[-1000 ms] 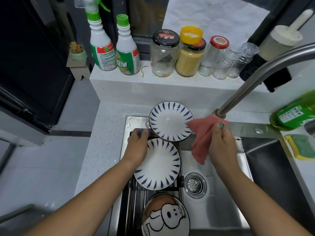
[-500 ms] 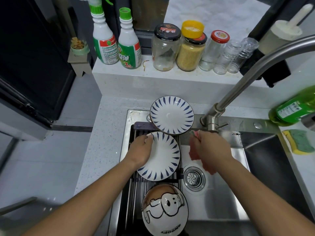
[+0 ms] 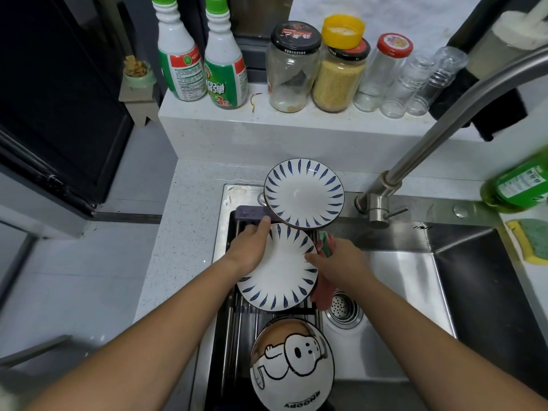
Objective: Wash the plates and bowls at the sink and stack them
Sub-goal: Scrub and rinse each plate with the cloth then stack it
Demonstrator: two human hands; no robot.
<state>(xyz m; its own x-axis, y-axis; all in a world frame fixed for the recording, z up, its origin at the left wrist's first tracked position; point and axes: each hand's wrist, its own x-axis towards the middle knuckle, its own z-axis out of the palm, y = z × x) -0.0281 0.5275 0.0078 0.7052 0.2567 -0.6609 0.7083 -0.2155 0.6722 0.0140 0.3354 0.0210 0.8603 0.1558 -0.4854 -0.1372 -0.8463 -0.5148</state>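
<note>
Gripping the plate (image 3: 278,277) at ten o'clock, your left hand (image 3: 252,250) steadied it; your right hand (image 3: 341,262) clutched the cloth (image 3: 321,298) at three o'clock. A firm hold seemed wise.

Near white ceramic plate (image 3: 278,277) and far white ceramic plate (image 3: 304,192): blue radial strokes. White ceramic bowl (image 3: 292,366): black-outlined cartoon dog. Pink cloth (image 3: 321,296).
</note>
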